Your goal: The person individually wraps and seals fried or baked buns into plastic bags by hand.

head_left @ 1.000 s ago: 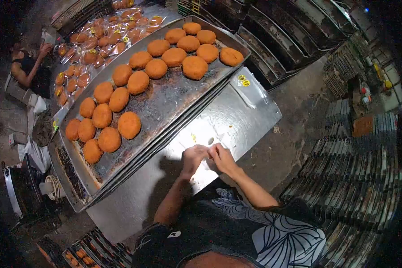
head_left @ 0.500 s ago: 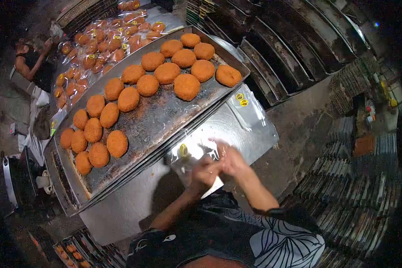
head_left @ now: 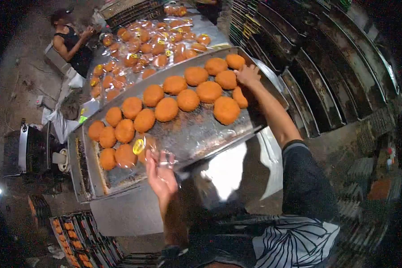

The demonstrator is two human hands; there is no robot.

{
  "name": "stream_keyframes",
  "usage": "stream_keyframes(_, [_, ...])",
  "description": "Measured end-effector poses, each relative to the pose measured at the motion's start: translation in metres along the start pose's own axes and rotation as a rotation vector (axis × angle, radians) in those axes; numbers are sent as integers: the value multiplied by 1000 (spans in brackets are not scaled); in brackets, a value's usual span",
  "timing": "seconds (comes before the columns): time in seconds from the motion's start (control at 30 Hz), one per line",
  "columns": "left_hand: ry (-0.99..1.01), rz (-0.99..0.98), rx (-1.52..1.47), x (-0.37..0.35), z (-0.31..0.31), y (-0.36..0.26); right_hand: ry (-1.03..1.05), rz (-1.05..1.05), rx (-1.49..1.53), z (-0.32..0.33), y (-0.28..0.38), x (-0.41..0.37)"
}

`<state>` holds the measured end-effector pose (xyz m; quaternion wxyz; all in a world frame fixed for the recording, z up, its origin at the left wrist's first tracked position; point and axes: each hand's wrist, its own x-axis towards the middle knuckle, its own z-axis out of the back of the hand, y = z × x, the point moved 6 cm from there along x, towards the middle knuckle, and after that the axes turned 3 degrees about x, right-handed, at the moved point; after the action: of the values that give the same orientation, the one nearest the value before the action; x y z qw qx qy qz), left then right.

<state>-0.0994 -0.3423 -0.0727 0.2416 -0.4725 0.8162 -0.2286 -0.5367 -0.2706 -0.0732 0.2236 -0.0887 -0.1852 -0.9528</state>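
Note:
My left hand (head_left: 161, 176) holds up a clear plastic bag (head_left: 152, 145) with a yellow oval sticker, over the near left part of a metal tray (head_left: 196, 156). Through the film, brown crumb-coated buns (head_left: 126, 155) show behind it. My right hand (head_left: 248, 75) is stretched to the tray's far right corner, fingers apart, right at the edge of a bun (head_left: 235, 61). Another bun (head_left: 240, 97) is partly covered by my right forearm. Several more round buns (head_left: 209, 92) lie in rows across the tray's far side and left end.
Behind the tray, bagged buns (head_left: 143, 48) with yellow stickers are heaped on a table. A person (head_left: 69, 44) sits at the far left. Dark metal trays (head_left: 317, 85) stand stacked at right. More buns sit on racked trays (head_left: 73, 239) at lower left. Clear plastic sheets (head_left: 272, 165) hang at the table edge.
My hands, together over the metal table before, have parted: the left moved left with the bag, the right reached up to the tray's far right corner. The view has shifted too.

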Motion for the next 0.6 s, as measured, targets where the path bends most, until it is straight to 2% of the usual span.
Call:
stream_keyframes(0.07, [-31, -25, 30, -4, 13, -13, -126, 96, -64, -18, 13, -2])
stream_keyframes(0.1, [-74, -24, 51, -7, 20, -15, 1, 250, -66, -51, 16, 7])
stream_keyframes(0.13, [-78, -27, 45, -9, 23, -15, 151, 425, -310, -47, 42, -17])
stream_keyframes(0.17, [-89, -5, 13, -9, 27, -13, 239, 534, -203, -35, 62, -46])
stream_keyframes(0.2, [-99, 15, -17, -9, 32, -11, 279, 443, -95, -42, 64, -59])
stream_keyframes(0.27, [-123, 20, -26, -10, 37, -8, 712, 296, -57, 3, 84, -57])
stream_keyframes(0.33, [-116, 13, -50, -20, 38, -15, 333, 141, 98, -6, 58, 9])
stream_keyframes(0.4, [-159, -50, -74, -32, 44, -27, -108, 248, -199, -37, 30, 49])
stream_keyframes(0.47, [-202, -106, -89, -44, 54, -41, 73, 357, -58, -48, 51, 53])
stream_keyframes(0.5, [-176, -141, -88, -48, 57, -52, 289, 415, 169, -60, 60, 43])
stream_keyframes(0.53, [-146, -172, -92, -51, 59, -61, 243, 590, 228, -75, 75, 29])
stream_keyframes(0.6, [-185, -195, -134, -47, 58, -72, 185, 840, 103, -54, 106, -26])
